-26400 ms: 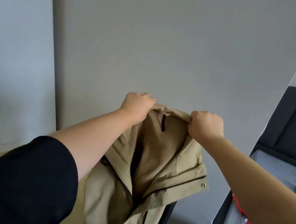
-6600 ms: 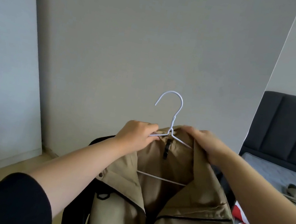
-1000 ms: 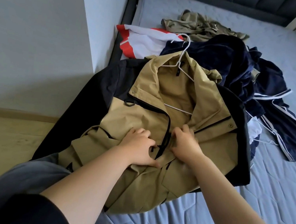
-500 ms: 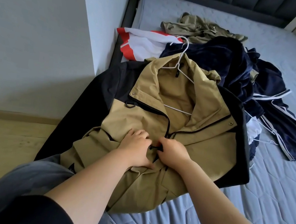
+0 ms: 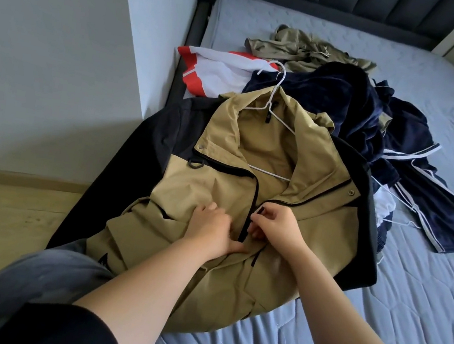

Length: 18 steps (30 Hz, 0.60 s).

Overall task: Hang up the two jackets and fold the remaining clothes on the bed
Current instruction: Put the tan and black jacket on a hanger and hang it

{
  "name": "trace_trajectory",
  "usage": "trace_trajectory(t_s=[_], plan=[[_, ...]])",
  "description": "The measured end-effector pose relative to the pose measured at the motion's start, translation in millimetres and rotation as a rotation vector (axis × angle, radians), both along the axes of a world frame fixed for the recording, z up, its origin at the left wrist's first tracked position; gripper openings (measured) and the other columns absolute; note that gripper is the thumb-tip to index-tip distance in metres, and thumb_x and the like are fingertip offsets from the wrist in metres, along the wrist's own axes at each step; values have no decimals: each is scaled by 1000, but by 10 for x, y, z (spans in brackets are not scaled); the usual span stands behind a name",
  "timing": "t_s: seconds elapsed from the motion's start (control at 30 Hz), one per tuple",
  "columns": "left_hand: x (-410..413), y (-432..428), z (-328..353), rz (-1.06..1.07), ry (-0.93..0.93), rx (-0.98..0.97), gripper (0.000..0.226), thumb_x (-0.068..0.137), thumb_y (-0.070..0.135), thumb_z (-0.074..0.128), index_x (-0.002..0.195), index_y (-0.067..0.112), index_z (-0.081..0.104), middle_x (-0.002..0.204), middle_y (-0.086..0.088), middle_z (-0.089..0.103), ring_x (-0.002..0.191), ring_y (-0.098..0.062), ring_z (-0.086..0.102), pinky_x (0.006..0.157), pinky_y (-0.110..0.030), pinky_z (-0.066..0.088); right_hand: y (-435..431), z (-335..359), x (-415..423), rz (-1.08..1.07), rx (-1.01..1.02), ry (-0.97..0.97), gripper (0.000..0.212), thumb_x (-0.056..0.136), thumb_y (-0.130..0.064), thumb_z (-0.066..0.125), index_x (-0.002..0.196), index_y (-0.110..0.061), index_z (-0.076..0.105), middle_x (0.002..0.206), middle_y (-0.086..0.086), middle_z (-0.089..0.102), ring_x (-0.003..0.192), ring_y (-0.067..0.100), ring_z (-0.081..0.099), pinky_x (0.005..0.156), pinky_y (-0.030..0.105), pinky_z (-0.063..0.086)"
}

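Note:
A tan and black jacket [image 5: 211,190] lies front-up on the near left corner of the bed [image 5: 406,301], with a white wire hanger [image 5: 271,102] inside its collar. My left hand [image 5: 210,232] holds the left front panel down beside the black zipper. My right hand [image 5: 276,226] pinches the zipper pull on the right front edge. Behind the jacket lie a navy velvet garment with white stripes [image 5: 400,144], a red and white garment [image 5: 222,74] and an olive garment [image 5: 305,51].
A grey wall corner [image 5: 139,41] stands left of the bed, with wooden floor [image 5: 1,214] below it. The dark padded headboard [image 5: 333,2] runs along the far end. Another thin white hanger [image 5: 397,209] pokes out by the navy clothes. My grey-trousered knee [image 5: 36,276] rests at the bed's edge.
My right hand has slid up the zipper line, closing the jacket's lower front. My left hand stays pressed on the left panel.

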<state>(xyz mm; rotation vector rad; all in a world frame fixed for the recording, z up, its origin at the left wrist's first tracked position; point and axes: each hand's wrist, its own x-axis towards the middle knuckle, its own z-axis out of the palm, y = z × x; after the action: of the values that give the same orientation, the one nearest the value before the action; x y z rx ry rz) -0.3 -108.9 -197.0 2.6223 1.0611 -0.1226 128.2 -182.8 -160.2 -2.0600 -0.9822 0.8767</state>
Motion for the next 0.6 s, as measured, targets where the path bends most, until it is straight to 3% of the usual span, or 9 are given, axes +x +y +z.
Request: trace_trajectory(t_s=[0.1,0.17,0.27,0.4,0.53,0.6], plan=[[48,-14,-14,45,13,-35,55,72,74,53,93,24,64,102,2,60,108,-20,46,90,-33,30,-24,106,4,85,-18,-334,12,83,-12,61,74,-4,63,68,3,64,66,18,56,65,32,45],[46,-12,-25,32,24,-36,51,77,70,51,97,25,63,105,3,61,110,-20,46,93,-33,29,-29,164,-29,160,13,-460,10,83,-13,63,79,-4,66,74,4,62,71,19,52,67,32,42],[38,-18,-33,59,-87,-59,49,80,67,50,95,22,62,104,2,63,108,-20,48,91,-33,29,4,243,-60,170,60,-431,8,83,-9,63,77,-5,67,72,5,66,72,21,59,69,33,47],[9,-17,59,113,-279,-146,41,80,56,58,59,24,41,74,4,60,88,-22,56,74,-31,30,51,328,-57,74,118,-290,14,83,-4,62,70,-4,64,64,4,69,63,15,68,70,39,55],[-18,-7,132,125,-343,-278,36,84,39,59,57,19,44,71,-1,61,80,-23,56,67,-29,34,60,337,-58,63,109,-211,17,83,-2,62,68,-7,64,69,5,71,67,15,69,74,36,55],[-31,30,146,185,-369,-424,40,84,33,61,52,18,41,57,3,50,62,-18,51,56,-27,33,73,328,-67,67,103,-282,15,84,-4,62,69,-6,64,70,6,70,70,20,68,74,37,53]])
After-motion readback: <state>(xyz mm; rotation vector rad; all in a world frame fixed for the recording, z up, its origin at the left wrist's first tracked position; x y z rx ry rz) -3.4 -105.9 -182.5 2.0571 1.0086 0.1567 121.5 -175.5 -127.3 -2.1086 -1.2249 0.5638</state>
